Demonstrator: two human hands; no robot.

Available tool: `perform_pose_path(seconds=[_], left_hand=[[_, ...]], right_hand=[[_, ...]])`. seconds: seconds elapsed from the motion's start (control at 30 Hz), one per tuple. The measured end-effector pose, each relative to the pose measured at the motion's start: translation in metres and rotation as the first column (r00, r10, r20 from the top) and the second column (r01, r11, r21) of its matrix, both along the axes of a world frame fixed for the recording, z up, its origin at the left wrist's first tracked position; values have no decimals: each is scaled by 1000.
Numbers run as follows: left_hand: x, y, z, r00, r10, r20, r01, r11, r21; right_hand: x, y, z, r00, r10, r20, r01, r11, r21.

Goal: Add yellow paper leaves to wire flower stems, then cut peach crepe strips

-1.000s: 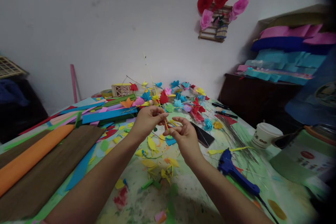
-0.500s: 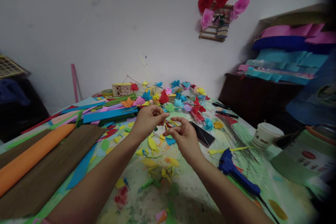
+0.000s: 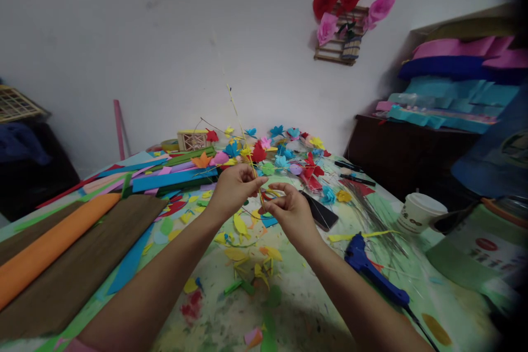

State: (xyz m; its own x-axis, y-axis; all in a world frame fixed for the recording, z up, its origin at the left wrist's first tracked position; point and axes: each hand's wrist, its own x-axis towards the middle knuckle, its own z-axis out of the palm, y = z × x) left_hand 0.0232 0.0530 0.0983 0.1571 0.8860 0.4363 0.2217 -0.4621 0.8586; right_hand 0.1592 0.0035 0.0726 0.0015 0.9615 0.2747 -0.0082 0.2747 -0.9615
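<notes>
A thin wire stem (image 3: 238,119), wrapped in yellow, rises at a slant above the table in front of the wall. Partway down it, my left hand (image 3: 234,186) is closed with thumb and fingers pinching the stem. My right hand (image 3: 292,213) pinches the stem's lower end, its fingers curled just to the right of my left hand. Behind both hands lie many paper flowers, among them a red flower (image 3: 313,166) and an orange flower (image 3: 202,160). Yellow paper petals (image 3: 241,225) are scattered below the hands.
A blue glue gun (image 3: 373,272) lies at the right, near a phone (image 3: 319,212), bare wires (image 3: 373,220), a lidded paper cup (image 3: 421,213) and a green jar (image 3: 474,247). Folded crepe paper, including a brown sheet (image 3: 99,253) and an orange roll (image 3: 61,242), covers the left.
The upper end of the stem has shifted slightly and stands a little more upright. Both hands keep their pinch in nearly the same place.
</notes>
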Motion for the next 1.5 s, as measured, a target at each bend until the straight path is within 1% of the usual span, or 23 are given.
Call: perform_pose_path(seconds=[0.17,0.3,0.37,0.5,0.67,1.0,1.2,1.27,1.33,1.4,1.5], left_hand=[[2,-3,2,991,-104,88,108,994,-36],[2,-6,5,958,-232,167,253,961,-112],[2,-6,4,950,-257,176,282,950,-133],[0,-4,4,968,-206,141,223,968,-115],[-1,-3,4,985,-151,85,158,983,-89],[-1,-2,2,989,-118,93,127,988,-93],[1,-4,2,996,-74,51,77,995,-58],[2,-5,2,995,-86,56,89,994,-65],[4,-7,3,988,-123,92,131,987,-94],[5,-9,3,972,-187,140,204,972,-120],[7,-11,1,937,-302,174,325,938,-119]], right_hand=[[0,-2,3,994,11,-111,-10,1000,17],[3,2,-1,980,10,-200,-2,999,36],[4,4,-4,979,9,-206,-4,1000,21],[4,5,-7,983,11,-181,-13,1000,-8],[2,2,-4,990,8,-143,-14,999,-39],[0,-3,3,989,31,-147,-41,997,-65],[-1,-2,2,993,18,-118,-27,997,-72],[1,-1,1,991,16,-131,-22,999,-47],[3,0,0,988,16,-153,-21,999,-33],[5,1,1,986,8,-167,-15,999,-40],[8,2,2,978,11,-206,-21,999,-47]])
